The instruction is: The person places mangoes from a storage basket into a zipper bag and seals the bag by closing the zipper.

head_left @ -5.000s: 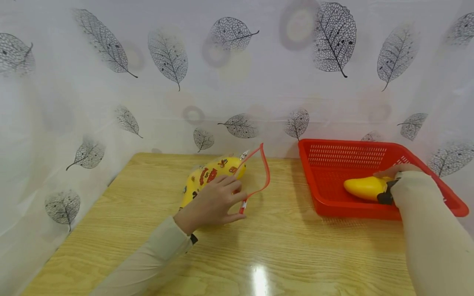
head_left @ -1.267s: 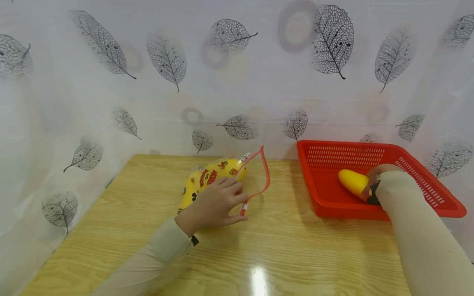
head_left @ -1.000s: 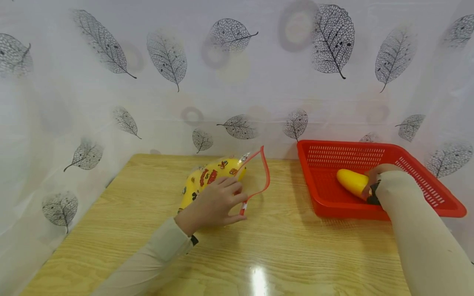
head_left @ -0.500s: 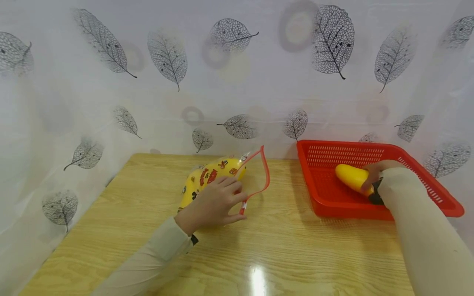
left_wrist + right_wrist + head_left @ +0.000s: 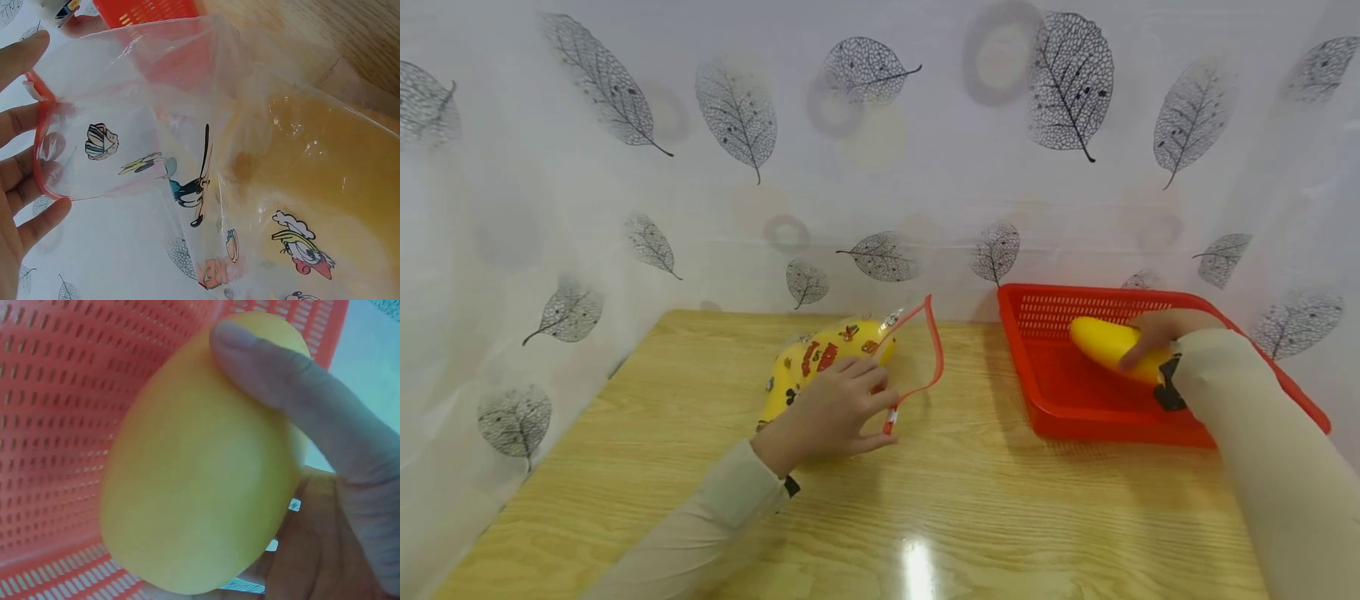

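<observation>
A clear zip bag (image 5: 820, 354) with cartoon prints and a red zip edge lies on the table, a yellow thing visible inside it. My left hand (image 5: 835, 408) holds the bag by its gaping mouth; in the left wrist view, fingertips (image 5: 53, 147) show through the clear plastic at the red edge. Over the basket on the right, my right hand (image 5: 1165, 333) grips a smooth yellow mango (image 5: 1097, 342). The right wrist view has the thumb (image 5: 275, 369) across the mango's upper side and the other fingers partly hidden behind it.
A red perforated plastic basket (image 5: 1120, 429) stands at the back right of the wooden table (image 5: 970, 508). Behind the table hangs a white sheet (image 5: 925, 167) printed with grey leaves, also on the left side.
Within the last second my right hand has raised the mango within the basket, its tip shifting slightly left and back. My left hand and the bag stay nearly still.
</observation>
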The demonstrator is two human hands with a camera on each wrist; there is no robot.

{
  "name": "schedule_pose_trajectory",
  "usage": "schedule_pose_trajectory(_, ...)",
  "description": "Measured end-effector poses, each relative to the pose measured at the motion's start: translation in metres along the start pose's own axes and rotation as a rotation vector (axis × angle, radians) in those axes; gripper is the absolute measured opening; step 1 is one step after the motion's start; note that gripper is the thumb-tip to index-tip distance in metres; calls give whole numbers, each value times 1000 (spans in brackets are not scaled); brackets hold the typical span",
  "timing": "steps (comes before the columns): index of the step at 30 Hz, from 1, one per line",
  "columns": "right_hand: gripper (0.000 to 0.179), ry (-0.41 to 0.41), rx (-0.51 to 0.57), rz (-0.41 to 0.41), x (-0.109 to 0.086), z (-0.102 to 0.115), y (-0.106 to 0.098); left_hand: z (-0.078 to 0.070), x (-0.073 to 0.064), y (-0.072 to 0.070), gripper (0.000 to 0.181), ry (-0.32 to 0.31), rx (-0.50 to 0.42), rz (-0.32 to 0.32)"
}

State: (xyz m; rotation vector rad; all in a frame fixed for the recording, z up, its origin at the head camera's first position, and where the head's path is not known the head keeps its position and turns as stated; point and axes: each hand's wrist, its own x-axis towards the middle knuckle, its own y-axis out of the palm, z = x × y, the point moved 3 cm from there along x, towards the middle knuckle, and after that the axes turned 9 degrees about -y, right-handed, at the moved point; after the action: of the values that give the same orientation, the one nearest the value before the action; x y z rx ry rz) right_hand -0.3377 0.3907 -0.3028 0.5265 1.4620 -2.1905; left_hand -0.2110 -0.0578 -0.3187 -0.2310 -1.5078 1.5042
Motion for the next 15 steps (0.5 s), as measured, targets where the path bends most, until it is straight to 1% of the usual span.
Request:
schedule_pose_trajectory(5,109,-145,-225,-31,3,14,-3,0,0,0,39,0,-10,-2)
schedule_pose_trajectory(8,108,-171,-241,-25,4,22,-4,0,0,0,38,3,-11,-4)
schedule_pose_trajectory(15,100,-181,-238,-27,3,34,-7,-1,0,0,38,2,-14,-6)
